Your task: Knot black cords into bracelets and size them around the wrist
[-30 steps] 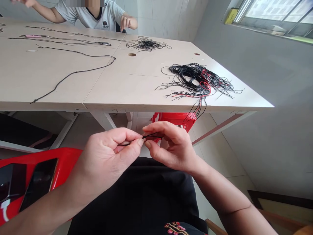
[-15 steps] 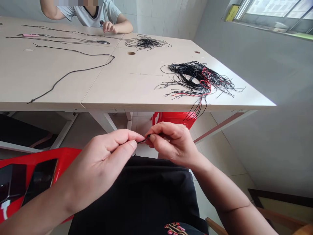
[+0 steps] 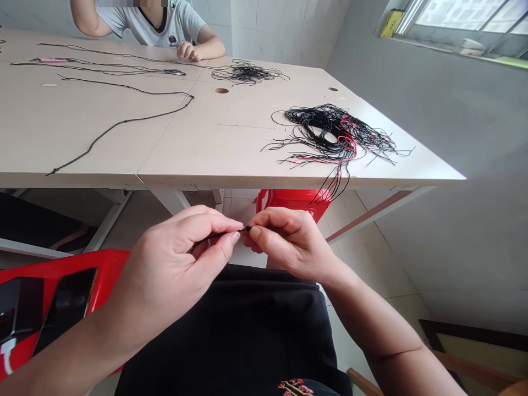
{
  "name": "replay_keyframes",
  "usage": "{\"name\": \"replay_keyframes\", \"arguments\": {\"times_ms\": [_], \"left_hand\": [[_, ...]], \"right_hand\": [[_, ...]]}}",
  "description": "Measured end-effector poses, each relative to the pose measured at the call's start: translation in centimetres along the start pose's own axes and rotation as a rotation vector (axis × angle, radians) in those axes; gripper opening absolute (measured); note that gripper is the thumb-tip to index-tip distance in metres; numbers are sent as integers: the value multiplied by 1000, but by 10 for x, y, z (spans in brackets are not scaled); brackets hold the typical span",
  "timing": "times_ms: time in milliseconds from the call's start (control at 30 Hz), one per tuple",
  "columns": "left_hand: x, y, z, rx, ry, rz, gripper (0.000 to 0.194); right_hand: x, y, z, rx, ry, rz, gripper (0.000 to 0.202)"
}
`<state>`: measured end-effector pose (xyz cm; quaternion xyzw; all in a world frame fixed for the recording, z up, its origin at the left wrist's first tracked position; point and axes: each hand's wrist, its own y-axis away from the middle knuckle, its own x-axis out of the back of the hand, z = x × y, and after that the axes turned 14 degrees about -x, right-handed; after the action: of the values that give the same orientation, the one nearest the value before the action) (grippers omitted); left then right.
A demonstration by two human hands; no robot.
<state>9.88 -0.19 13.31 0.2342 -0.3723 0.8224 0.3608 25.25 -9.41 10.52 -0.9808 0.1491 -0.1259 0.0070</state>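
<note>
A thin black cord point(image 3: 243, 229) is stretched between my two hands, above my lap and short of the table's front edge. My left hand point(image 3: 185, 247) pinches it between thumb and fingertips, and part of the cord runs back under the palm. My right hand point(image 3: 289, 239) grips the cord's other part between thumb and curled index finger, almost touching the left fingertips. What lies inside the right fingers is hidden.
On the table point(image 3: 231, 154) lie a bundle of black and red cords point(image 3: 330, 132), a tangled black cord pile point(image 3: 247, 71) and a braided cord point(image 3: 124, 121). Across sits another person point(image 3: 165, 27). A red stool point(image 3: 295, 201) stands below; a phone point(image 3: 66, 302) rests at left.
My left hand has shifted slightly up and right along the cord, closer to the right fingertips, and its fingers have straightened. My right hand has hardly moved.
</note>
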Motion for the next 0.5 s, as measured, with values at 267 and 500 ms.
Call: {"name": "replay_keyframes", "arguments": {"times_ms": [267,500], "left_hand": [[-1,1,0,-15,-43,51,9],[-1,0,4,-14,2,48,9]], "right_hand": [[-10,-1,6,257,179,311,10],[-14,-1,3,195,88,307,7]]}}
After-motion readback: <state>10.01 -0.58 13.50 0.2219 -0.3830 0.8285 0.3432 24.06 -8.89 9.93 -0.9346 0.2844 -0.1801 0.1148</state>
